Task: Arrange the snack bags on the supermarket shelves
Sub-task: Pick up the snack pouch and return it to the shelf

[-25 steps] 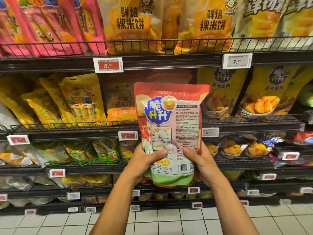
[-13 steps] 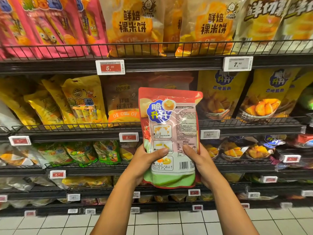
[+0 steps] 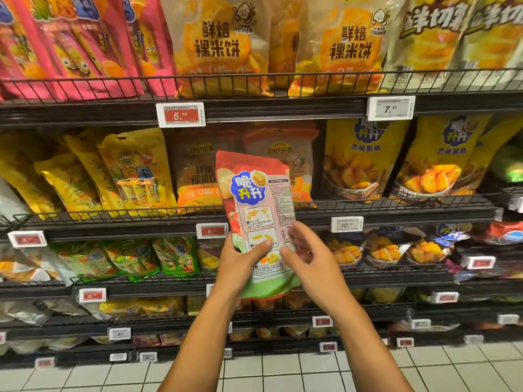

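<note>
Snack bag [image 3: 256,210] now tilted left, left hand [image 3: 240,267] gripping it, right hand [image 3: 308,258] loosened, fingers spread

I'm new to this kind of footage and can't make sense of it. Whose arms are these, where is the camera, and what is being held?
There is no machine here: the arms belong to a person wearing a wide-angle camera on the head, so the view looks forward and down at their own hands. Ahead stand supermarket shelves with wire front rails, price tags and rows of pink, yellow and green snack bags. The left hand holds a red and green snack bag upright by its lower part, thumb across the printed back. The right hand is at the bag's right edge with fingers loosely spread; whether it has a grip on the bag is unclear.
</note>
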Motion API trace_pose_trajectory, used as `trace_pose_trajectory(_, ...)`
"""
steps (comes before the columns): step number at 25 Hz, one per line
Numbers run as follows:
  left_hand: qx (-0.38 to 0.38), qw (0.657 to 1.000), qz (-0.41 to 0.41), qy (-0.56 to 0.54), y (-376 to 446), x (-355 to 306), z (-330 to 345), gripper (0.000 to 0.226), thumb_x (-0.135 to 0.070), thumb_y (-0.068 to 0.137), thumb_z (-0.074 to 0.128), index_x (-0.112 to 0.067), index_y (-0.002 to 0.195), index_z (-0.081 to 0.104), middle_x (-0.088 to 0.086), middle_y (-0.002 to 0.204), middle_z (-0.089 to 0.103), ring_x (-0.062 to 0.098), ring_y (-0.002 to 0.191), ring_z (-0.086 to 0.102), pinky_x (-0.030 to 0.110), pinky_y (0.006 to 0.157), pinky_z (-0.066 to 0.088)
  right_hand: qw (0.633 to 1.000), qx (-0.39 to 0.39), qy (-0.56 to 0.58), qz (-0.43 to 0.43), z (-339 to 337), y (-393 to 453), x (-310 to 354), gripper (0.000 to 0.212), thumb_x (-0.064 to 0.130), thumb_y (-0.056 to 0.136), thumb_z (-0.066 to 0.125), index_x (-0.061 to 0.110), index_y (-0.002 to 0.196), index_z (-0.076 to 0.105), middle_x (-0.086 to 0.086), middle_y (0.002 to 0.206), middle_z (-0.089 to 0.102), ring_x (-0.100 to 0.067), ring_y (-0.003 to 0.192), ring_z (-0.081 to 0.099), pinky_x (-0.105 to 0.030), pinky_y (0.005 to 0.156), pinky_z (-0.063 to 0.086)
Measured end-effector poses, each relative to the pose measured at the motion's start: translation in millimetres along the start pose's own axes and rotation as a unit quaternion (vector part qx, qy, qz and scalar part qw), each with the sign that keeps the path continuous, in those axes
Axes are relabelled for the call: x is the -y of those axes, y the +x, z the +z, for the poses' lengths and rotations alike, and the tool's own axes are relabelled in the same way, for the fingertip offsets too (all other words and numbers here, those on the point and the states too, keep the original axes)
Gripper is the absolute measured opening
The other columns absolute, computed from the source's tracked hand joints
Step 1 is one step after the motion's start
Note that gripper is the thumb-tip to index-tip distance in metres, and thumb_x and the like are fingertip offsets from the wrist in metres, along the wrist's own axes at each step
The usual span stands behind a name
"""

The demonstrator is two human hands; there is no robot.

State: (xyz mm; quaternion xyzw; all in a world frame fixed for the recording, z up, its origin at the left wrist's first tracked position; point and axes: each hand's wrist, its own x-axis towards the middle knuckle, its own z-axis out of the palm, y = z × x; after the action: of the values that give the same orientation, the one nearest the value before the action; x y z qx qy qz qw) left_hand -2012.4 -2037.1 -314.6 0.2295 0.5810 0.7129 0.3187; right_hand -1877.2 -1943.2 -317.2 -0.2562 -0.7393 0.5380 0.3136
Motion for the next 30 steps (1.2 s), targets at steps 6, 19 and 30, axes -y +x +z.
trace_pose_trajectory(6,0.089,0.993,-0.010,0.072,-7.2,-7.2,-7.3,0.046,-0.057,0.084,0.064,-0.034,0.123,0.062,-0.010,0.117,0.071,0.003,0.105,0.067,0.029,0.083,0.054,0.993,0.040,0.087,0.064,-0.6,-3.2,1.6,0.068,0.065,0.081,0.066,0.037,0.141,0.049,0.017,0.136,0.061,0.003,0.121,0.059,-0.020,0.090,0.053)
trace_pose_trajectory(19,0.034,0.995,-0.044,0.077,2.5,1.0,-23.6,0.066,-0.041,0.079,0.079,-0.024,0.135,0.050,-0.002,0.133,0.059,0.011,0.117,0.058,0.034,0.096,0.047,0.910,0.018,0.384,0.156,-31.5,-8.6,-19.3,0.057,0.022,0.066,0.082,0.010,0.120,0.067,-0.017,0.111,0.075,-0.031,0.092,0.074,-0.042,0.077,0.061)
trace_pose_trajectory(30,0.167,0.984,-0.048,-0.046,-3.5,1.8,-24.5,0.068,-0.032,0.067,0.085,-0.015,0.127,0.059,0.012,0.122,0.069,0.029,0.109,0.068,0.032,0.079,0.058,0.939,0.078,0.326,0.077,-43.1,-0.6,-16.5,0.081,0.043,0.063,0.092,0.013,0.132,0.060,-0.012,0.129,0.069,-0.027,0.117,0.067,-0.031,0.086,0.057)
